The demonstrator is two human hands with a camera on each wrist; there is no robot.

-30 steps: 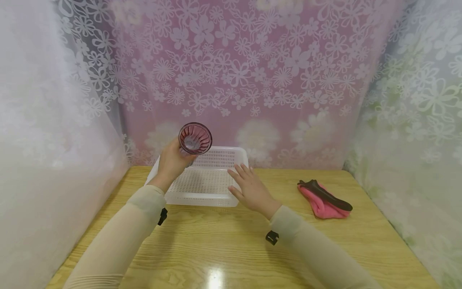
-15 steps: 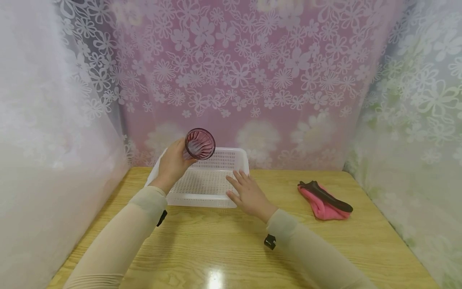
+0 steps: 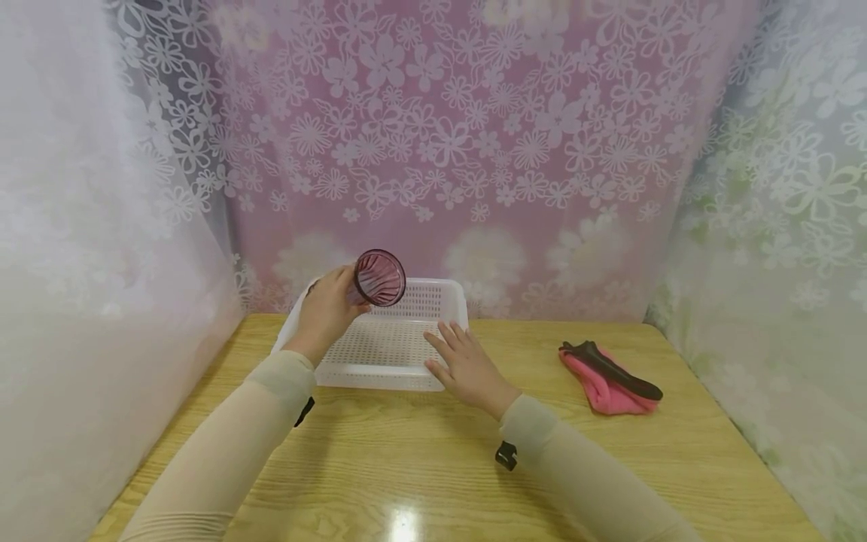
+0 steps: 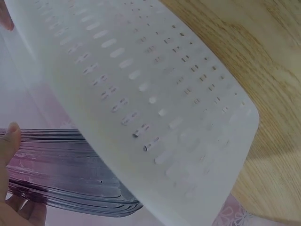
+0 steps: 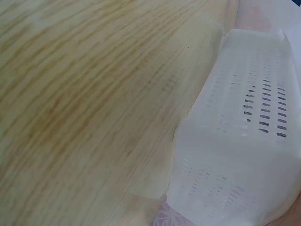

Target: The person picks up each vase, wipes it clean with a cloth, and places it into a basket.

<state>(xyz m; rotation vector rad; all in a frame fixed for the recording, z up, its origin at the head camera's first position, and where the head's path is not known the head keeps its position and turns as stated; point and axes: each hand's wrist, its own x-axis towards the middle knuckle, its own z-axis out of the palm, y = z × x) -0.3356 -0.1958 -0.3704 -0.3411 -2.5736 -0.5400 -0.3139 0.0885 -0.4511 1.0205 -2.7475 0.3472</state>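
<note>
A purple ribbed drinking glass (image 3: pixel 380 278) is in my left hand (image 3: pixel 327 310), fingers and thumb wrapped round its side. It tilts with its mouth facing up toward the head camera and hangs over the left part of a white perforated plastic basket (image 3: pixel 379 376). In the left wrist view, the basket wall (image 4: pixel 155 103) partly covers the base end of the glass (image 4: pixel 70 172). My right hand (image 3: pixel 470 369) lies over the basket's right end, its fingers spread and fairly straight; whether they touch the rim cannot be made out.
On the right of the wooden table (image 3: pixel 420 467) lies a pink cloth (image 3: pixel 603 388) with a dark, long, curved eggplant-like object (image 3: pixel 619 371) on it. Floral curtains (image 3: pixel 474 150) hang behind the table and along both sides.
The glass in my left hand has shifted right and lower over the basket, and its tilt has changed. My right hand has moved slightly down and to the left.
</note>
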